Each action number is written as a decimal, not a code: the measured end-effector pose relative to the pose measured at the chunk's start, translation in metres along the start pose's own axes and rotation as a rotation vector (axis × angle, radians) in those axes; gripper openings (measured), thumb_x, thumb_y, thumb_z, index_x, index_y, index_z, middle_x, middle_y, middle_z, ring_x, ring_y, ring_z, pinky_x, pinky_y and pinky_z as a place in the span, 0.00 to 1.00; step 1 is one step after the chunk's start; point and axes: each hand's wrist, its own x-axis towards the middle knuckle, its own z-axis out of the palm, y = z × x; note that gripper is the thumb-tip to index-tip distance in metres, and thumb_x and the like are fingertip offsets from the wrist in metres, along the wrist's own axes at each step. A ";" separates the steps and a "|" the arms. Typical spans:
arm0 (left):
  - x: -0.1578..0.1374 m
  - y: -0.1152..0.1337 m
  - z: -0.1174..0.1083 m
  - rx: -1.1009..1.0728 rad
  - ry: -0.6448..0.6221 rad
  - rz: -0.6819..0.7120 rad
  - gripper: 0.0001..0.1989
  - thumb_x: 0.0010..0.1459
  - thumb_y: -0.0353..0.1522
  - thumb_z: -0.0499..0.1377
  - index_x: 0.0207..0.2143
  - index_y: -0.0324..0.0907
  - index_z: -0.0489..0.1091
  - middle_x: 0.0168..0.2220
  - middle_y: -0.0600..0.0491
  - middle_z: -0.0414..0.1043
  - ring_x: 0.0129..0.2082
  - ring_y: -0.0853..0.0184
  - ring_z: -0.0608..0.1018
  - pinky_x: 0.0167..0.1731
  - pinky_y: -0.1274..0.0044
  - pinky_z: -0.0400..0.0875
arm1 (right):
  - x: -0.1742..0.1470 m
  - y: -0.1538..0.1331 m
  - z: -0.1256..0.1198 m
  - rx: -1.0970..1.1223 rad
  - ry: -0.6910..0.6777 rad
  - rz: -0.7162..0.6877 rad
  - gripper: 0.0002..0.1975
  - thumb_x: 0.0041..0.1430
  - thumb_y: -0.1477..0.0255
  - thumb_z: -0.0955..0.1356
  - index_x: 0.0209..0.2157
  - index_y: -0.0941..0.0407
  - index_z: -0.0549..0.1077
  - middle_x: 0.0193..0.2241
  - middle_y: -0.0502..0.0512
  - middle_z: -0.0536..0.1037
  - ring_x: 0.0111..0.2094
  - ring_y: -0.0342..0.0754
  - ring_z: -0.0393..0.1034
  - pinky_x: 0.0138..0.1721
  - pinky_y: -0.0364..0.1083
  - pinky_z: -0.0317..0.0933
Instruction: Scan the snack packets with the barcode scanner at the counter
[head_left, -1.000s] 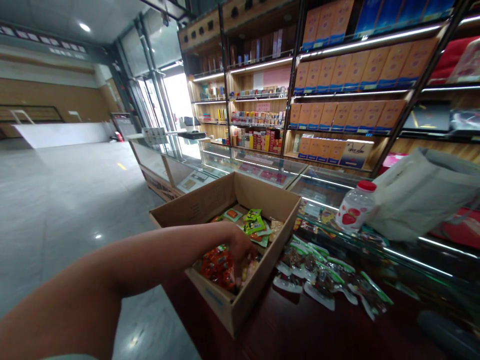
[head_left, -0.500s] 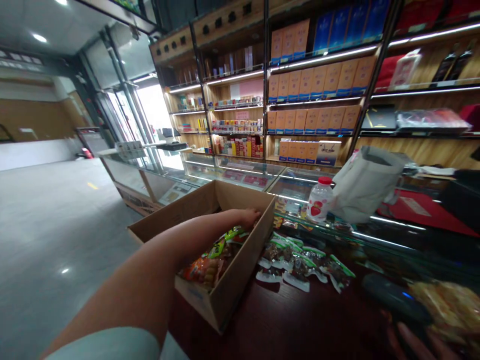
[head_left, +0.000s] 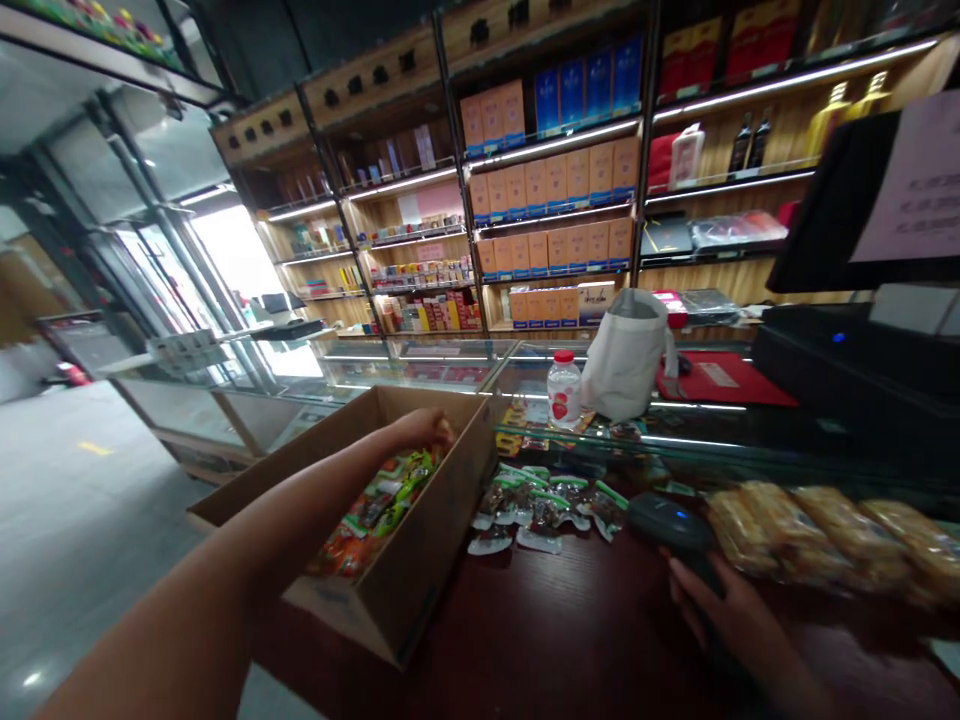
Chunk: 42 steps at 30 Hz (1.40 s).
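Observation:
My left hand (head_left: 426, 428) is inside an open cardboard box (head_left: 401, 600), by its far right wall. Its fingers curl downward, and what is in them is hidden. Below that hand, colourful snack packets (head_left: 382, 505) fill part of the box, green and orange ones among them. On the right, my right hand (head_left: 724, 605) is wrapped round the handle of a dark barcode scanner (head_left: 671, 522) with a small blue light. Between box and scanner lie several small clear snack packs (head_left: 551, 505) with green tops.
Packaged bread rolls (head_left: 825, 530) lie right of the scanner on the dark red counter (head_left: 540, 620). Behind stand a red-capped bottle (head_left: 564, 390), a white bag (head_left: 626, 355) and a red mat (head_left: 727, 380) on glass. A monitor (head_left: 832, 200) rises at right; stocked shelves (head_left: 555, 210) line the back.
The view has swung right, bringing the monitor and more bread into sight. My left hand has lifted slightly inside the box. My right hand with the scanner shows more fully.

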 end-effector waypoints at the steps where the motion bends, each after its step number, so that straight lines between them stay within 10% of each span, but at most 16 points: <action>1: -0.001 0.000 -0.011 -0.047 0.029 -0.022 0.17 0.45 0.41 0.69 0.30 0.40 0.70 0.21 0.53 0.72 0.23 0.63 0.77 0.24 0.77 0.69 | 0.000 0.000 0.000 -0.014 -0.008 -0.011 0.21 0.58 0.50 0.67 0.32 0.55 0.71 0.14 0.43 0.70 0.12 0.44 0.60 0.16 0.43 0.55; 8: -0.077 0.039 -0.054 -0.609 0.154 0.149 0.22 0.50 0.42 0.66 0.46 0.43 0.68 0.42 0.49 0.77 0.35 0.66 0.80 0.31 0.77 0.75 | -0.001 0.003 0.001 0.034 -0.065 -0.033 0.22 0.60 0.50 0.66 0.36 0.56 0.69 0.16 0.44 0.71 0.11 0.43 0.60 0.16 0.42 0.53; 15: -0.153 0.124 0.047 -1.148 0.136 0.205 0.23 0.44 0.37 0.73 0.43 0.39 0.74 0.30 0.54 0.77 0.24 0.71 0.76 0.20 0.82 0.70 | -0.004 -0.018 -0.007 0.126 -0.065 -0.102 0.25 0.58 0.48 0.67 0.42 0.57 0.69 0.23 0.47 0.74 0.14 0.42 0.62 0.16 0.42 0.56; 21: -0.123 0.139 0.162 -1.464 0.115 0.093 0.28 0.39 0.38 0.74 0.44 0.38 0.76 0.35 0.51 0.78 0.28 0.68 0.78 0.27 0.77 0.76 | -0.010 -0.031 -0.033 0.122 -0.102 -0.149 0.24 0.62 0.49 0.66 0.43 0.56 0.67 0.25 0.46 0.73 0.15 0.41 0.63 0.16 0.41 0.56; 26: -0.090 0.142 0.213 -1.497 0.158 0.100 0.28 0.37 0.38 0.75 0.42 0.38 0.75 0.37 0.50 0.79 0.30 0.66 0.80 0.30 0.74 0.78 | -0.021 -0.021 -0.051 0.042 -0.146 -0.151 0.22 0.63 0.49 0.64 0.34 0.55 0.65 0.20 0.45 0.71 0.17 0.42 0.64 0.20 0.41 0.59; 42: -0.075 0.127 0.235 -1.386 0.274 0.105 0.29 0.43 0.43 0.72 0.46 0.41 0.73 0.42 0.49 0.80 0.32 0.63 0.83 0.37 0.72 0.79 | -0.042 -0.025 -0.052 -0.069 -0.220 -0.228 0.17 0.68 0.55 0.63 0.38 0.55 0.66 0.18 0.43 0.67 0.17 0.43 0.62 0.21 0.42 0.57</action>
